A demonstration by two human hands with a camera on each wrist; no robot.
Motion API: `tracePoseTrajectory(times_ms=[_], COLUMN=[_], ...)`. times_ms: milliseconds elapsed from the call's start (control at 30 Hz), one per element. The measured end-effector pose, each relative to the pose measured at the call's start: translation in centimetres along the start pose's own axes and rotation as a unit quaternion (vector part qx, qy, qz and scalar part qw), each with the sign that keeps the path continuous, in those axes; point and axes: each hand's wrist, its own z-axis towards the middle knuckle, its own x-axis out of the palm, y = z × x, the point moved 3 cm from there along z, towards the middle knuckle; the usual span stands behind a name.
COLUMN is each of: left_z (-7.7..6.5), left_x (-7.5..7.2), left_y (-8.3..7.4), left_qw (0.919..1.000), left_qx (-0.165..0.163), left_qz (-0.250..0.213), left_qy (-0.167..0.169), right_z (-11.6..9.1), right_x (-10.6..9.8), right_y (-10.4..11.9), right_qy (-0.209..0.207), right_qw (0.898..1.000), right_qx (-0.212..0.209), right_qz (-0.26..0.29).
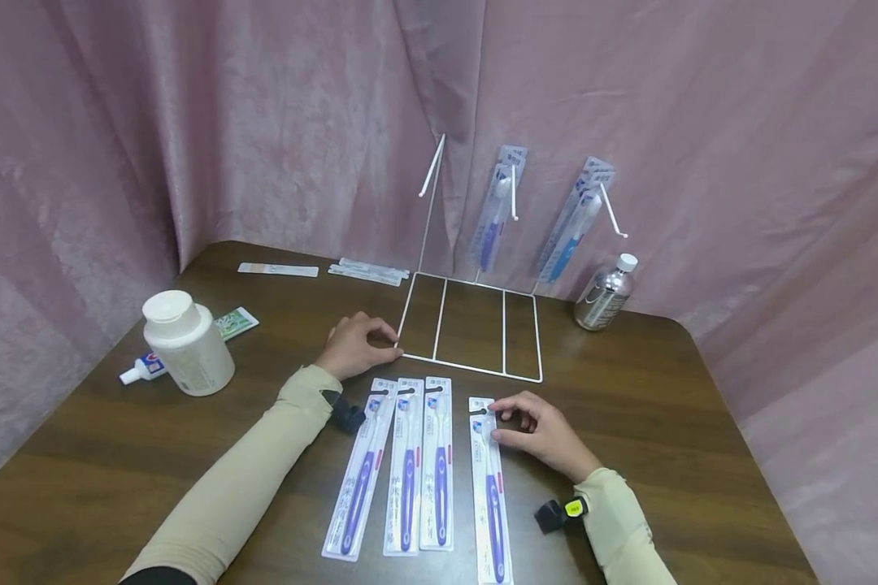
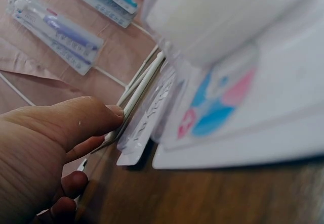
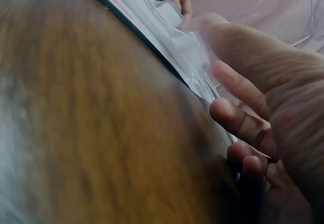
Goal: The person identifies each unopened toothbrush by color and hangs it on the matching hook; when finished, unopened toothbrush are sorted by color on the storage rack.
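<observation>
In the head view my left hand [image 1: 358, 348] pinches the front left corner of a white wire display rack [image 1: 483, 370]; the left wrist view shows the thumb on the wire, a finger below it. My right hand [image 1: 545, 431] is at the top of a packaged purple toothbrush [image 1: 493, 504], with index fingertip and thumb at its right edge and a gap between them. Left of it lie three more packaged purple toothbrushes [image 1: 441, 479]. On the rack, purple toothbrush packs [image 1: 492, 219] hang from the middle hook and blue ones [image 1: 572, 236] from the right hook. The left hook [image 1: 432, 166] is bare.
A white bottle [image 1: 190, 345] stands at the left, partly covering a toothpaste tube [image 1: 237, 322]. Flat thin packets [image 1: 369, 272] lie by the back edge. A clear bottle with a white cap [image 1: 606, 294] is right of the rack. Behind hangs a pink curtain [image 1: 300, 122].
</observation>
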Motion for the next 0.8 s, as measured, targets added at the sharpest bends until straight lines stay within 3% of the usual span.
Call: tracePoseTrajectory(times_ms=[167, 433, 633, 800], left_z=[0.5, 0.9, 0.4, 0.2], left_x=[0.2, 0.9, 1.0, -0.1], left_y=[-0.1, -0.8, -0.5, -0.2], left_qw=[1.0, 0.9999, 0.9999, 1.0], left_qx=[0.003, 0.012, 0.004, -0.006], left_qz=[0.005, -0.005, -0.007, -0.001], left_qy=[0.005, 0.002, -0.008, -0.005], right_z=[-0.6, -2.3, -1.8, -0.8], right_x=[0.0, -0.5, -0.4, 0.7], right_y=[0.1, 0.3, 0.7, 0.9], right_qy=[0.002, -0.014, -0.018, -0.028], right_qw=[0.999, 0.997, 0.994, 0.996], right_qx=[-0.021, -0.031, -0.022, 0.002], right_qz=[-0.044, -0.068, -0.107, -0.088])
